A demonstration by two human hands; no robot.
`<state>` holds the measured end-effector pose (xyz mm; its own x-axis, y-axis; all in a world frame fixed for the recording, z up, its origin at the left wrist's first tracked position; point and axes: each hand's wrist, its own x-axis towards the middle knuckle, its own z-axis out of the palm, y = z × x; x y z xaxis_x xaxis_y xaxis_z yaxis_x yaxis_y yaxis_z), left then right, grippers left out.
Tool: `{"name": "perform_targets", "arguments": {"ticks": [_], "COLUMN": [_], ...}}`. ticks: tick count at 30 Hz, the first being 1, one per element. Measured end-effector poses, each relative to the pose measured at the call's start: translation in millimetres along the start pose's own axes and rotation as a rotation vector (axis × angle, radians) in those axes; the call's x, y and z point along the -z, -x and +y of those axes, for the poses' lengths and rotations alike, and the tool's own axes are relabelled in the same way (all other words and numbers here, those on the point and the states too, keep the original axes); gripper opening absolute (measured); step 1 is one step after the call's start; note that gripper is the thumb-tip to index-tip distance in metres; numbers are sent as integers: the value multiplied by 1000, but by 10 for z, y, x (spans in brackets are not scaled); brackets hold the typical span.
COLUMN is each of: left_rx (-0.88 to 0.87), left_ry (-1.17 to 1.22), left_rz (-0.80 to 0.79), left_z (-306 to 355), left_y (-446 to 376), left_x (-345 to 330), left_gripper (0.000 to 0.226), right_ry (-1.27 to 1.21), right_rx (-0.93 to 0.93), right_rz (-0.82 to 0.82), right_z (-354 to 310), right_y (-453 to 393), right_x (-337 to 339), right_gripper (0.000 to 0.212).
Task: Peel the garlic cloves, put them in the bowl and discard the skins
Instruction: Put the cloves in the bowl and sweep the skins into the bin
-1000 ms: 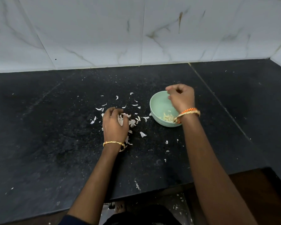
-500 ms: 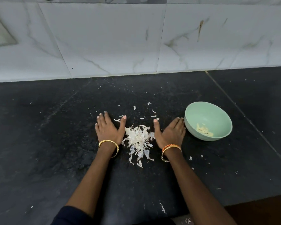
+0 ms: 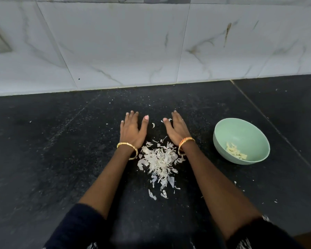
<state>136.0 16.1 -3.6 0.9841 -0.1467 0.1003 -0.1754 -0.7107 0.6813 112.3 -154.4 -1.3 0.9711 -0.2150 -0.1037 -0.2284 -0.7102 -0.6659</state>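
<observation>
Left hand (image 3: pixel 132 132): flat on the black worktop (image 3: pixel 52 150), fingers straight, holding nothing.
Garlic skins (image 3: pixel 159 160): heaped on the worktop between the wrists, strays toward the near edge. Likely papery, feather-light, brittle and prone to scatter; best corralled with the hand edges and scooped from both sides, not pinched.
Right hand (image 3: pixel 176 130): flat, fingers extended, empty, a few flakes at its fingertips.
Bowl (image 3: pixel 223 133): pale green, well right of the pile, holding peeled garlic cloves (image 3: pixel 236 152); firm, smooth.
</observation>
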Motion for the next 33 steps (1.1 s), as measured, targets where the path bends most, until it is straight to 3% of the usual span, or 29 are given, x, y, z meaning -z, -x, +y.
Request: {"name": "perform_targets", "arguments": {"ticks": [3, 9, 13, 18, 22, 27, 31, 33], "left_rx": [54, -71, -56, -73, -70, 7, 51, 76], "left_ry": [-47, 111, 264, 364, 459, 247, 251, 298], "left_rz": [-97, -272, -275, -306, -206, -14, -109, -145], "left_z": [-111, -10, 67, 137, 170, 2, 29, 110], "left_y": [-229, -10, 489, 1163, 1338, 1338, 1426, 1491], "left_x": [0, -38, 41, 88, 123, 170, 12, -59], "left_gripper": [71, 65, 60, 70, 63, 82, 92, 92], "right_ry": [54, 64, -14, -190, -259, -152, -94, -49], "right_rx": [72, 309, 307, 303, 274, 106, -19, -132], "right_rz": [-92, -242, -281, -303, -95, 350, 579, 552], "right_z": [-97, -185, -39, 82, 67, 391, 785, 904], "right_y": [-205, 78, 521, 1158, 1408, 1713, 2013, 2121], "right_x": [-11, -89, -44, 14, 25, 206, 386, 455], "right_gripper": [62, 48, 48, 41, 43, 52, 60, 67]}}
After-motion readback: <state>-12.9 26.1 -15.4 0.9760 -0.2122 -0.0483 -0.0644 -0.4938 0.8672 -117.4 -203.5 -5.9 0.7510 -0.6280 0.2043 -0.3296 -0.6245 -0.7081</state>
